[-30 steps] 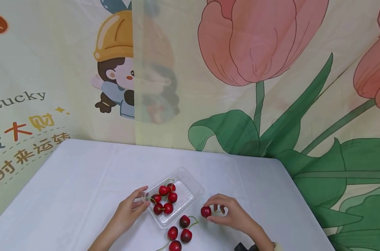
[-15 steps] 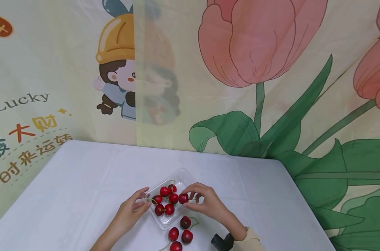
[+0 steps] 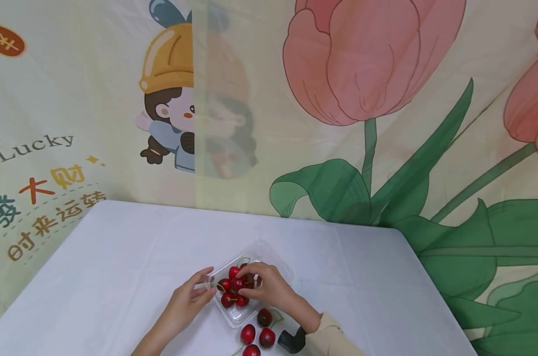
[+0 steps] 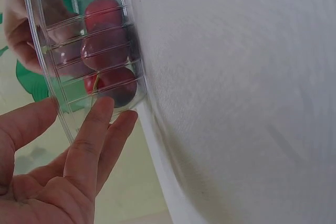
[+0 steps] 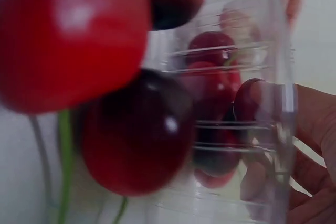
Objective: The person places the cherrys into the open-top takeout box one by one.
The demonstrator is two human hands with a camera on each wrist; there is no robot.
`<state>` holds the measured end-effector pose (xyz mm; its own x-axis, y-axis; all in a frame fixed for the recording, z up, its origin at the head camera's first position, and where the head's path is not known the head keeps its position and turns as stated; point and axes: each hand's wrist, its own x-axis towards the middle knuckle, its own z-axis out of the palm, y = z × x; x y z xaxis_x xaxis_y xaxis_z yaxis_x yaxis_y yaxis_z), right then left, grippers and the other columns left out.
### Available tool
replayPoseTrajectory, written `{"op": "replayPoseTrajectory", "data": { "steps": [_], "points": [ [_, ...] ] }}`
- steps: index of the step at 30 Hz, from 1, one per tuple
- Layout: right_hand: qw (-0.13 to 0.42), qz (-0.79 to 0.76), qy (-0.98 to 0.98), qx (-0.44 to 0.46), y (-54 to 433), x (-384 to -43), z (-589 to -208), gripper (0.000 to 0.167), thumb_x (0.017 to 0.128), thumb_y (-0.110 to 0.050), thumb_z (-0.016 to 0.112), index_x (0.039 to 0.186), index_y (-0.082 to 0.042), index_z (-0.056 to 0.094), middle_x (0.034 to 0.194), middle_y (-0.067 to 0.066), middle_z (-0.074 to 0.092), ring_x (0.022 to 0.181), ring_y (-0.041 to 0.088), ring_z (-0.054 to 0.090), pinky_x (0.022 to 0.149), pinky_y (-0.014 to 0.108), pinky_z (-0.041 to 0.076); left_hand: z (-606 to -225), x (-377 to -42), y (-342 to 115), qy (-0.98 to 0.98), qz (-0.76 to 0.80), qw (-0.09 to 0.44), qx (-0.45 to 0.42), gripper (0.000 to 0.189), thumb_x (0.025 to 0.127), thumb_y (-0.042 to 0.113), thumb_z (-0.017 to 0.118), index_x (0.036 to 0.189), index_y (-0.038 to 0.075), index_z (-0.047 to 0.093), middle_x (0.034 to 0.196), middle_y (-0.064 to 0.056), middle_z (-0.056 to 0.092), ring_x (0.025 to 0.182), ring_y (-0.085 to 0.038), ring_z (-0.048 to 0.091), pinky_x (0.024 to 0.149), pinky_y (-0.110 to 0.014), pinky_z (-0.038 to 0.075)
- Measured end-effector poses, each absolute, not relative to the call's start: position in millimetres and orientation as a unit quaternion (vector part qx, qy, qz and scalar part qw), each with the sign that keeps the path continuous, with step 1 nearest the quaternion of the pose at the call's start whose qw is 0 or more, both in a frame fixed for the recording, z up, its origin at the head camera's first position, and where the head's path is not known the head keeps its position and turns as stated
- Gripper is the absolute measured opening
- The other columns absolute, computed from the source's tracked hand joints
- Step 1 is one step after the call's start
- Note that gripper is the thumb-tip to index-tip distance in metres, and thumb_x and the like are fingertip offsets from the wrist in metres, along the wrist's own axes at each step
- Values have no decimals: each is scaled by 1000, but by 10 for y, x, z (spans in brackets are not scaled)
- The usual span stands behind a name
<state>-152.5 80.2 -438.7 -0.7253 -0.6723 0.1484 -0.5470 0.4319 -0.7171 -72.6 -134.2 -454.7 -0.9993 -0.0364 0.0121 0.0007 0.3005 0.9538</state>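
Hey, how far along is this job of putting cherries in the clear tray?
Looks done: several cherries lie in the clear tray.
In hand: the right grip pinches another cherry in or just above it, while the left grip holds the tray's corner.
Probably left: at least four loose cherries on the table beside it.

A white-covered table (image 3: 362, 277) is carrying a clear plastic punnet (image 3: 265, 253), while 4 visible cherries (image 3: 266, 337) are lying just beside it.
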Motion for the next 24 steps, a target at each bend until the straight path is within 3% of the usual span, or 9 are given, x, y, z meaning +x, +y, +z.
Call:
{"op": "replayPoseTrajectory", "data": {
  "steps": [8, 16, 24],
  "points": [
    [91, -370, 855, -353, 756, -1529, -4424, 24, 82, -8, 79, 104, -10, 71, 97, -1, 66, 77, 4, 55, 67, 16, 55, -4539, -736, -1322, -805, -593, 22, 16, 48, 89, 4, 69, 134, 1, 53, 121, -25, 61, 104, -43, 65, 80, -35, 60],
    [121, -364, 858, -341, 760, -1535, -4400, 22, 82, -7, 78, 104, -8, 73, 104, 0, 64, 78, 4, 55, 67, 14, 54, -4533, -729, -1320, -806, -591, 21, 14, 49, 89, 6, 69, 135, 1, 53, 122, -26, 61, 105, -44, 65, 80, -35, 60],
    [141, -342, 861, -348, 785, -1542, -4374, 26, 84, -9, 78, 110, -11, 73, 114, 2, 62, 94, 5, 53, 75, 15, 54, -4524, -725, -1314, -809, -587, 14, 23, 48, 89, 7, 70, 134, 2, 54, 121, -23, 62, 105, -42, 65, 80, -37, 60]
  ]
}}
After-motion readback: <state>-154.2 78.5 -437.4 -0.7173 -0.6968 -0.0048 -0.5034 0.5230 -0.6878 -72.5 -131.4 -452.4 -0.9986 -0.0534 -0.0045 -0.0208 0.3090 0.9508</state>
